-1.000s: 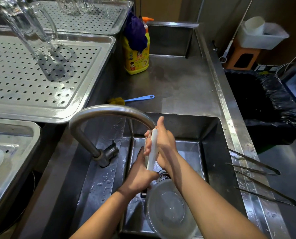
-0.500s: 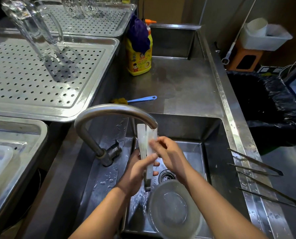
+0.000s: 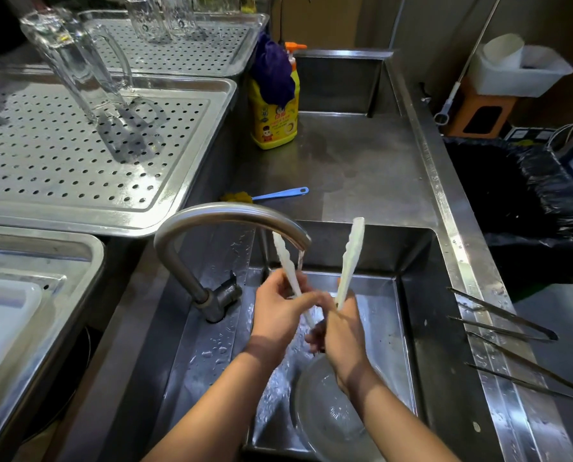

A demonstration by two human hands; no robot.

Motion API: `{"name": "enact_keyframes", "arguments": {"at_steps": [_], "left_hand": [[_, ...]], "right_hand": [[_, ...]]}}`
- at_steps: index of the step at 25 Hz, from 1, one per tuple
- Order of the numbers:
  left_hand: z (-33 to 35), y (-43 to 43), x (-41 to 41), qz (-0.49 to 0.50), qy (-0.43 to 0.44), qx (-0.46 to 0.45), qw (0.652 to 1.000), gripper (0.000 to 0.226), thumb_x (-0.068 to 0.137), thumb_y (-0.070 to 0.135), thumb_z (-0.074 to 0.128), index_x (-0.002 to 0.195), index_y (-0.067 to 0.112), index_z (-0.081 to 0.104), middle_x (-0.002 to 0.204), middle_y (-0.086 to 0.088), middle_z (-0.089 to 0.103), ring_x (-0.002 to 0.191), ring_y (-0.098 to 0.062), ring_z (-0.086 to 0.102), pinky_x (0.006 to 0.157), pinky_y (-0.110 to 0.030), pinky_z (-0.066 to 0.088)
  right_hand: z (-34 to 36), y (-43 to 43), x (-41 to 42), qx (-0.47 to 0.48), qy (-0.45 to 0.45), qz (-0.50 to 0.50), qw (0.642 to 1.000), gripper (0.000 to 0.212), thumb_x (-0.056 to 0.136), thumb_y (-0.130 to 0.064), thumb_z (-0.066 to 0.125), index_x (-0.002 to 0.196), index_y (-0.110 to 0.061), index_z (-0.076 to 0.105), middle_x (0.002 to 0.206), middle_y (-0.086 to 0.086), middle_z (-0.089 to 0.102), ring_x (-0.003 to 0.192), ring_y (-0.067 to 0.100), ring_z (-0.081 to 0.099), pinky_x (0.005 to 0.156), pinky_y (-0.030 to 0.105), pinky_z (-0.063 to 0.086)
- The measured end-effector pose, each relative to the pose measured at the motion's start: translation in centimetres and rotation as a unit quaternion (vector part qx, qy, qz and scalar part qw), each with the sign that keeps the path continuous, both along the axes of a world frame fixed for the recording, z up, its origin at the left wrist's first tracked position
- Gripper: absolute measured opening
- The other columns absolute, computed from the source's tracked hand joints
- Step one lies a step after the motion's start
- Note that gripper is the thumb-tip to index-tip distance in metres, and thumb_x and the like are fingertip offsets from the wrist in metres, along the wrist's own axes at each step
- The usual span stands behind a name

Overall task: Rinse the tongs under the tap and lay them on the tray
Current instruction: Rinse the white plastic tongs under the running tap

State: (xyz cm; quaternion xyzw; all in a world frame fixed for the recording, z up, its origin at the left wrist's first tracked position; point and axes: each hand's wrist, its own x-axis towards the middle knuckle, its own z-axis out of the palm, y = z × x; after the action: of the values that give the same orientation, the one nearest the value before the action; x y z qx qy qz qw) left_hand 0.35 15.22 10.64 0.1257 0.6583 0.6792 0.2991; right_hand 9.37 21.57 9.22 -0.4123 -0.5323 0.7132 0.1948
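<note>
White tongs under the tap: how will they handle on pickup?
Probably slippery: the white tongs sit wet under the running tap. Likely light and a bit flexible: thin plastic arms. Probably springy: arms splay in a V between left hand and right hand.

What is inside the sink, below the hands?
A clear bowl lies on the wet sink floor. The left hand, right hand and white tongs hide the rest.

Translucent white plastic tongs (image 3: 347,261), brushed steel tap (image 3: 218,218), wet glossy steel sink (image 3: 421,315).

tongs (image 3: 351,255) splayed under tap (image 3: 232,213), steel sink (image 3: 421,311)
</note>
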Motion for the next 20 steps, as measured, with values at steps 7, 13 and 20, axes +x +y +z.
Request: {"name": "enact_keyframes", "arguments": {"at_steps": [7,13,20], "left_hand": [[1.5,-1.6,-1.9,-0.033,-0.258,0.152,0.954,0.065,0.077,0.018,0.065,0.139,0.009,0.047,0.098,-0.011,0.065,0.082,-0.023,0.063,0.088,-0.045,0.048],[2.0,-1.1,-2.2,-0.103,-0.243,0.168,0.95,0.067,0.067,0.014,0.072,0.131,0.008,0.052,0.121,-0.025,0.056,0.11,-0.039,0.055,0.113,-0.058,0.034],[0.5,-1.2,-0.6,-0.065,-0.185,0.111,0.974,0.043,0.058,0.023,0.084,0.098,0.015,0.072,0.091,-0.015,0.07,0.083,-0.029,0.07,0.082,-0.044,0.059]], "right_hand": [[0.6,-0.4,-1.9,-0.117,-0.005,0.079,0.99,0.058,0.097,-0.058,0.046,0.103,-0.003,0.065,0.058,0.008,0.05,0.031,0.017,0.037,0.035,0.018,0.028],[0.3,-0.3,-1.2,-0.176,0.025,0.064,0.982,0.06,0.089,-0.07,0.049,0.076,-0.014,0.067,0.044,0.01,0.041,0.027,0.018,0.036,0.034,0.016,0.029],[-0.3,-1.2,1.1,-0.168,0.055,0.089,0.98,0.055,0.092,-0.066,0.047,0.075,-0.019,0.07,0.047,0.01,0.044,0.028,0.017,0.036,0.034,0.016,0.03]]}}
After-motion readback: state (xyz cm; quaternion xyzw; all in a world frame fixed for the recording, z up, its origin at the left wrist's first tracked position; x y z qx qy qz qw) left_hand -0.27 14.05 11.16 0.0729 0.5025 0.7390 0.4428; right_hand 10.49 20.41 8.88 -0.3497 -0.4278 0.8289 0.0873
